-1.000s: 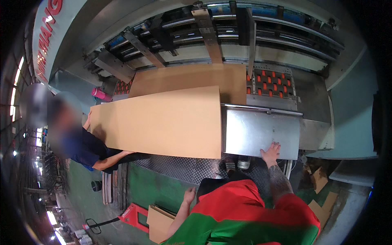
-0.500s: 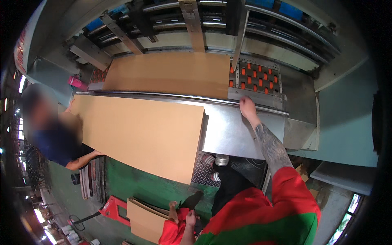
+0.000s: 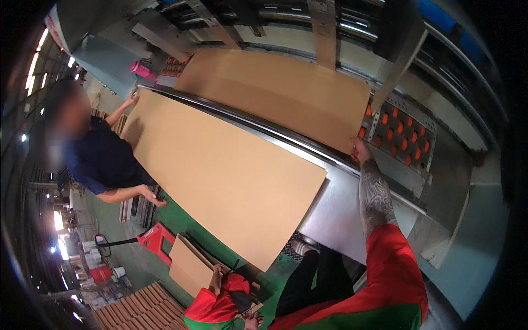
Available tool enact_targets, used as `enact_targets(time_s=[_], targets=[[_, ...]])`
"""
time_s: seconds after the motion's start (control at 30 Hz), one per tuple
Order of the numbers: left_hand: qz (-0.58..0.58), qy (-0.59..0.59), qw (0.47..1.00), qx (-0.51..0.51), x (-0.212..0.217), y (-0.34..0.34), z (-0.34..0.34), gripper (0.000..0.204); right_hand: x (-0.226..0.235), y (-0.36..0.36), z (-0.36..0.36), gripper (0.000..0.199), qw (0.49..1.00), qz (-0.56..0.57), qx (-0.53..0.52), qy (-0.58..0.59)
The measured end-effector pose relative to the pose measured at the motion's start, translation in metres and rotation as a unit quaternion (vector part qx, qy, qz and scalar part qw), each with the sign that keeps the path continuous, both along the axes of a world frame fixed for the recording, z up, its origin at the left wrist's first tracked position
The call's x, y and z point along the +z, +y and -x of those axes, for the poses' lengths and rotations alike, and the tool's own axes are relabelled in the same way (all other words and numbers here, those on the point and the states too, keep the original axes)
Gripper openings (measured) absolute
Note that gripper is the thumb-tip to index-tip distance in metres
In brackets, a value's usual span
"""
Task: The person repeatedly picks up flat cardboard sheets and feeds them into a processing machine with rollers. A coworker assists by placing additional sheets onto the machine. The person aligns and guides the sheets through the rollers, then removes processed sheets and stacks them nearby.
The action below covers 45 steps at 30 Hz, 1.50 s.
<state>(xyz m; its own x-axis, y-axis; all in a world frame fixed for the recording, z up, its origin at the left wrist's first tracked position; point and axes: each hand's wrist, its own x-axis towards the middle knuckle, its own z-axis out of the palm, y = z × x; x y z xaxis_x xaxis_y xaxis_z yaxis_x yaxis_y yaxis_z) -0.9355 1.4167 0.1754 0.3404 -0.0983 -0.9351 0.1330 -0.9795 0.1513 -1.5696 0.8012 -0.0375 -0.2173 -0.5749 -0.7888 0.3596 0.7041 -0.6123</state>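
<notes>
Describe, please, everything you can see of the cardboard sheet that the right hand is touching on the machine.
The cardboard sheet is a large, flat, plain brown rectangle, unprinted and seemingly uncreased. It lies on the machine's feed bed beyond a long metal rail, with metal bars crossing above its far edge. The right hand touches its near right corner, beside the orange rollers. A second, larger sheet lies on the near side of the rail.

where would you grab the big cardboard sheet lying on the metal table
By its long near edge, from the person's side: the cardboard sheet lies flat on the metal table and its lower corner overhangs, so fingers fit under there. A wide two-handed grip probably suits it.
</notes>
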Motion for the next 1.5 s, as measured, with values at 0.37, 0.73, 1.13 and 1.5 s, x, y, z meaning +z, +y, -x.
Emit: enact_targets(time_s=[0.37,0.73,1.13,1.5], targets=[[0.119,-0.014,0.99,-0.081,-0.016,-0.079,0.052,0.049,0.108,-0.031,-0.031,0.03,0.954,0.219,-0.116,-0.166],[0.223,0.01,0.969,-0.105,-0.023,-0.108,0.086,0.044,0.252,-0.052,-0.059,0.026,0.952,0.267,-0.072,-0.129],[0.198,-0.01,0.976,-0.092,-0.033,-0.065,0.083,0.039,0.16,-0.027,-0.046,0.036,0.97,0.19,-0.125,-0.084],[0.201,0.017,0.979,-0.033,-0.015,-0.048,0.088,0.035,0.097,0.077,-0.051,0.037,0.856,0.099,0.158,0.482]])
